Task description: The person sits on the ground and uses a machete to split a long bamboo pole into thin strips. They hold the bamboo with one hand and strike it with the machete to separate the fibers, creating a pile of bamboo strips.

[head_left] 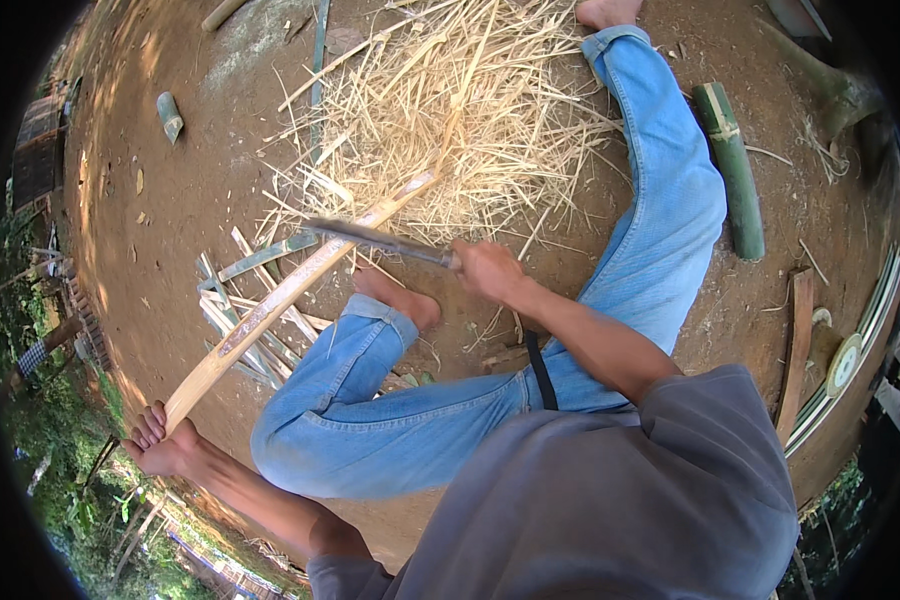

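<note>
My left hand [162,442] is closed around the lower end of a long, pale split bamboo strip [288,290]. The strip slants up and away to the right, its far end lying over a heap of thin shavings [470,110]. In my right hand [486,270] is the handle of a long, dark-bladed knife [395,243]. Its blade points left and lies across the strip's upper part; whether it touches the wood I cannot tell. My left foot [400,297] rests on the dirt below the blade.
Split green bamboo pieces [260,335] lie beyond my bent left knee. A thick green bamboo section [732,175] is on the ground right of my stretched right leg, and a short one [169,117] at far left. A brown plank [798,345] sits at the right.
</note>
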`<state>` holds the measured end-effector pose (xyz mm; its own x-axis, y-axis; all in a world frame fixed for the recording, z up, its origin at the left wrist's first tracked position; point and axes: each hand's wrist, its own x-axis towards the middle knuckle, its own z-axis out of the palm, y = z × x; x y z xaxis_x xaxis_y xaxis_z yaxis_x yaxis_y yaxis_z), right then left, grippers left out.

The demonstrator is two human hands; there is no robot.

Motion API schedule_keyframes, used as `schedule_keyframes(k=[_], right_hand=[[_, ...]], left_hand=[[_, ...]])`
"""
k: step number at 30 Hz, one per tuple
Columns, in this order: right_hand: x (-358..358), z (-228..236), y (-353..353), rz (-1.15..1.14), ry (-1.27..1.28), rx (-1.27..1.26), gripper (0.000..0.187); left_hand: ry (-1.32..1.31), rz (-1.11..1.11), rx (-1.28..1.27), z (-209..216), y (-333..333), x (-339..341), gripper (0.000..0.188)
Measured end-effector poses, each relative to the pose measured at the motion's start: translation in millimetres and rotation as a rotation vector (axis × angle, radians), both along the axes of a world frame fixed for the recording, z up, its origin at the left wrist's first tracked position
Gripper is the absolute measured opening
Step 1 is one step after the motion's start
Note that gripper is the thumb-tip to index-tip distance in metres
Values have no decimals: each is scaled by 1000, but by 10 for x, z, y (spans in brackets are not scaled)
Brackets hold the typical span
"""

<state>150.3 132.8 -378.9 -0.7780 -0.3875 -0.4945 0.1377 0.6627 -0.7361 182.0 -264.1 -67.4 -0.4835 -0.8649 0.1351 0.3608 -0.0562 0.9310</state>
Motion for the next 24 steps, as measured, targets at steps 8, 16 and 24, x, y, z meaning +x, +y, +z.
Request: schedule_keyframes(k=[8,16,24], right_hand=[[-135,-134,100,-43,-11,40,22],[-135,-186,131,85,39,27,28],[-186,-317,127,-70,-60,41,25]], left_hand=[[35,-40,-9,36,92,-74,48],[18,-50,-32,31,142,-102,52],[-10,23,-33,28,137,-197,53]])
